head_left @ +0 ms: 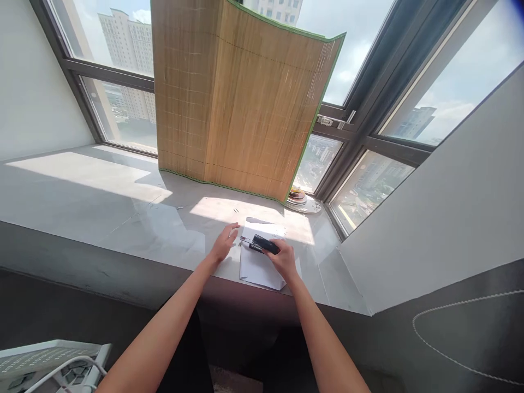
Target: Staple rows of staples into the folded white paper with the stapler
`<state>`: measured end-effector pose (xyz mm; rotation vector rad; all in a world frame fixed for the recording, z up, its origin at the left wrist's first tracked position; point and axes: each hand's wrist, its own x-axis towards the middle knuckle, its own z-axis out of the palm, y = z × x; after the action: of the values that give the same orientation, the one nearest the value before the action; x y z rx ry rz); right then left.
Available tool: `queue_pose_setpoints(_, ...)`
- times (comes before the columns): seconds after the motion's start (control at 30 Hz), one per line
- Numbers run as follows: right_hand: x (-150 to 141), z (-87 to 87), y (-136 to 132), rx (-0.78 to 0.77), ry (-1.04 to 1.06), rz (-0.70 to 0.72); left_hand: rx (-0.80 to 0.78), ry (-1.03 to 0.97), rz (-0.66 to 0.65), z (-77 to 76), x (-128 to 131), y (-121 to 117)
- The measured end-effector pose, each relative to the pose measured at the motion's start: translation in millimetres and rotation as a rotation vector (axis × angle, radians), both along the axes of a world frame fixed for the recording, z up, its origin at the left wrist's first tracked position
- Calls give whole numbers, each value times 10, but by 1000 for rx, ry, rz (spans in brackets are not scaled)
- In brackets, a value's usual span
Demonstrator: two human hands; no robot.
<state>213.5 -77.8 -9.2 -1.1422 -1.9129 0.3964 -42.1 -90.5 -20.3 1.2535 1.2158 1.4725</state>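
My right hand (283, 258) is wrapped round a black stapler (265, 244), held over white sheets of paper (262, 267). A thin metal part with a reddish tip sticks out of the stapler's left end. Just left of the paper is my left hand (224, 243), its thumb and forefinger apart and pointing toward that end. Whether something tiny lies between these fingers is too small to make out. Two short dark strips, perhaps staples (236, 210), lie on the sill beyond the hands.
The pale window sill (94, 218) carries sunlit patches. A bamboo mat with green edging (249, 109) stands upright against the windows. Stacked plates (301, 201) sit in the right corner. Below left is a white-framed object with a cable (77, 363); a twisted cord (415, 322) hangs at right.
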Motion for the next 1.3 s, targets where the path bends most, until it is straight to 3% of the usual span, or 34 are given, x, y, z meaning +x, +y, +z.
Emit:
queue_pose_setpoints(0.1, -249, 151, -183, 256, -67, -27, -129, -602, 64, 21, -54, -53)
queue_pose_setpoints(0.17, -442, 241, -321, 424, -166, 25, -214, -859, -5, 32, -80, -94)
queue_pose_setpoints(0.33, -818, 279, -491, 782, -482, 214, -328, -1185, -152, 79, -158, -142)
queue_pose_setpoints(0.47, -893, 245, -511, 872, -543, 240, -294, -1279, -128, 118, -189, -161)
queue_pose_setpoints(0.53, -860, 231, -533, 832, -483, 202, -281, -1299, -93, 130, -186, -179)
queue_pose_setpoints(0.6, -779, 206, -557, 707, -320, 76, -272, -1293, -66, 132, -178, -200)
queue_pose_setpoints(0.77, -385, 53, -516, 92, 163, -354, -292, -1191, -54, 128, -169, -238)
queue_pose_setpoints(0.83, -210, -29, -457, -119, 233, -406, -305, -1167, -36, 142, -166, -248)
queue_pose_setpoints(0.9, -81, -94, -408, -230, 244, -396, -297, -1171, -28, 180, -155, -266)
queue_pose_setpoints(1.0, -21, -83, -415, -230, 220, -354, -238, -1220, -63, 296, -101, -327)
queue_pose_setpoints(1.1, -124, 123, -534, -14, 190, -335, -175, -1238, -135, 477, 37, -421)
queue_pose_setpoints(1.17, -268, 339, -636, 113, 189, -222, -157, -1243, -196, 614, 175, -490)
queue_pose_setpoints(1.3, -610, 701, -719, 149, 202, 82, -142, -1201, -313, 846, 472, -584)
